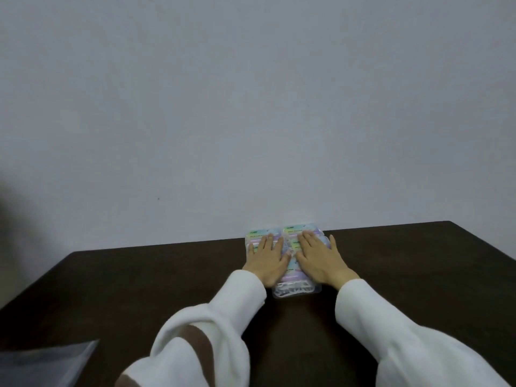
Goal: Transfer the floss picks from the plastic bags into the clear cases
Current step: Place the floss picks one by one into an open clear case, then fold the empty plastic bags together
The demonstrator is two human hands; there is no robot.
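Observation:
A cluster of clear cases with pastel labels (295,229) lies at the far edge of the dark table (139,289), against the wall. White floss picks (291,289) show through the nearest case. My left hand (267,259) lies flat, fingers spread, on the left half of the cluster. My right hand (318,256) lies flat on the right half, palm down. Neither hand grips anything. Both hands hide much of the cluster.
A sheet of clear plastic, perhaps a bag (47,361), lies at the table's near left corner. A plain grey wall (251,107) rises right behind the table. My white sleeves (405,339) reach across the middle of the table.

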